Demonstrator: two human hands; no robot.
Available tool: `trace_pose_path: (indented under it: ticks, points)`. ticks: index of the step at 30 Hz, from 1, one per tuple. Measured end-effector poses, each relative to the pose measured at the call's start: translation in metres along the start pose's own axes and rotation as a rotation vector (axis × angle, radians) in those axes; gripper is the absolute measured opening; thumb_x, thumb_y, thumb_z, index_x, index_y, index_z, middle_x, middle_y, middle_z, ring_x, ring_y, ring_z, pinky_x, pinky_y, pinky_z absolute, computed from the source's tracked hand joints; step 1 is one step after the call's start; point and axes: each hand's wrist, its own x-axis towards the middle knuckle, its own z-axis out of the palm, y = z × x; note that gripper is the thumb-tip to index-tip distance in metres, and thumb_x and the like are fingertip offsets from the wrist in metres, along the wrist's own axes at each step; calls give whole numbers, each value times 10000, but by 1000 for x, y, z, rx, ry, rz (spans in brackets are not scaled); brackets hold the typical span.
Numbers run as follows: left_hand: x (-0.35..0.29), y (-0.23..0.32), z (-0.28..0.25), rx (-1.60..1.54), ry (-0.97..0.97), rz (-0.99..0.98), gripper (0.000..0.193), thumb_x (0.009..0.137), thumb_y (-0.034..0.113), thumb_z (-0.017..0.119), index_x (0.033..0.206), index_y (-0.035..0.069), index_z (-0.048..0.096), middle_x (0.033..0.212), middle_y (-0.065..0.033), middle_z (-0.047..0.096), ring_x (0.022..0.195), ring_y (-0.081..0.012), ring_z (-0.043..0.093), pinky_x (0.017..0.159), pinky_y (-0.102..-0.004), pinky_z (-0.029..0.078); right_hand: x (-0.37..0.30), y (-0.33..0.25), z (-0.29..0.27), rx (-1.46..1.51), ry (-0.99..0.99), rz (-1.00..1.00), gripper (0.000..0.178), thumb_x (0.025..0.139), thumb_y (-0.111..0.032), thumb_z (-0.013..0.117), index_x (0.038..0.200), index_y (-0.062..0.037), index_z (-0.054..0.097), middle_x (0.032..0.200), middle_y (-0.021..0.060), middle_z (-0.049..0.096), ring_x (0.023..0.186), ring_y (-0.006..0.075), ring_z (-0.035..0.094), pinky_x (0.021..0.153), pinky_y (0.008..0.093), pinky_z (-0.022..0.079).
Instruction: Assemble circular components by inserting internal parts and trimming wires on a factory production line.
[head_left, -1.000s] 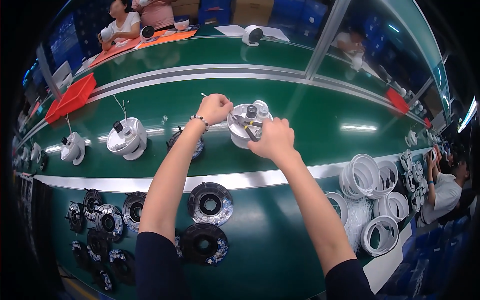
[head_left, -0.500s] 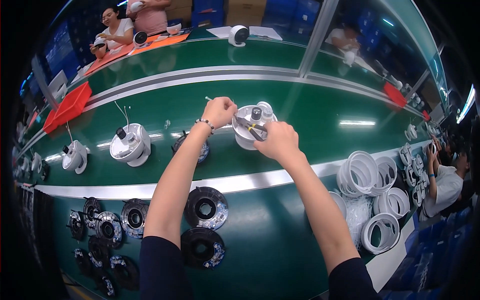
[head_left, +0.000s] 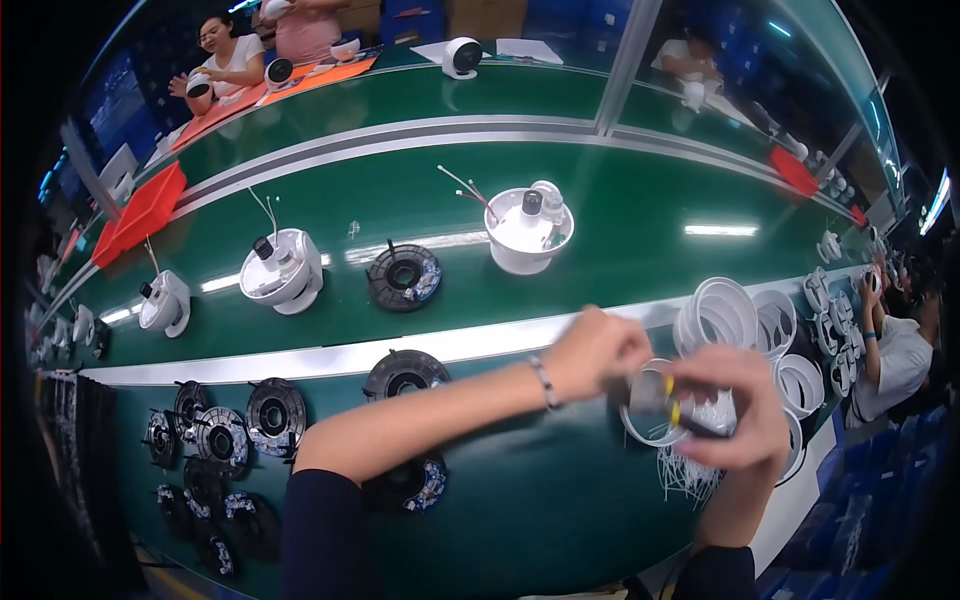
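My right hand (head_left: pixel 745 400), blurred, grips a pair of cutting pliers (head_left: pixel 675 402) with yellow-and-black handles above the white rings at the right. Just left of the pliers is my left hand (head_left: pixel 592 355), its fingers curled closed; whether anything small is in them is hidden. On the green belt beyond stands a white bowl-shaped camera housing (head_left: pixel 520 255), untouched, with a black lens barrel inside and thin wires sticking out to the left. Beside it lies a black ring-shaped part (head_left: pixel 402 277) with a blue circuit board.
Several similar black rings (head_left: pixel 222 445) lie at the near left. Two more camera housings (head_left: pixel 283 283) stand on the belt to the left. White plastic rings (head_left: pixel 722 310) and thin white ties (head_left: pixel 690 480) are at the right. A red tray (head_left: pixel 140 212) sits far left; people work beyond the frame.
Both hands have left the camera housing and moved right and nearer, the pliers still in my right hand. Parts on the belt have shifted slightly right in the picture.
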Motion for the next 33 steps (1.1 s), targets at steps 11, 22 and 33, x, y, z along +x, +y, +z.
trace_pose_path:
  ticks: [11, 22, 33]
  points:
    - [4, -15, 5, 134, 21, -14, 266, 704, 78, 553, 960, 13, 586, 822, -167, 619, 733, -240, 618, 663, -315, 480, -53, -15, 47, 9, -160, 57, 483, 537, -195, 727, 963, -8, 601, 716, 93, 586, 617, 215, 565, 561, 263, 430]
    - [-59, -139, -150, 853, 300, -681, 548, 661, 237, 640, 1090, -52, 457, 951, -255, 559, 905, -379, 537, 796, -397, 429, -114, 26, 132, -322, -210, 145, 642, 557, -239, 686, 1136, -74, 462, 1003, 56, 485, 870, 215, 460, 696, 345, 355]
    - [-70, -82, -149, 518, 580, -462, 284, 688, 2, 579, 964, -24, 519, 884, -147, 578, 855, -229, 563, 759, -301, 424, -92, 56, 89, -429, 234, 103, 520, 649, -318, 649, 1050, -35, 476, 1057, 137, 485, 961, 298, 465, 851, 390, 336]
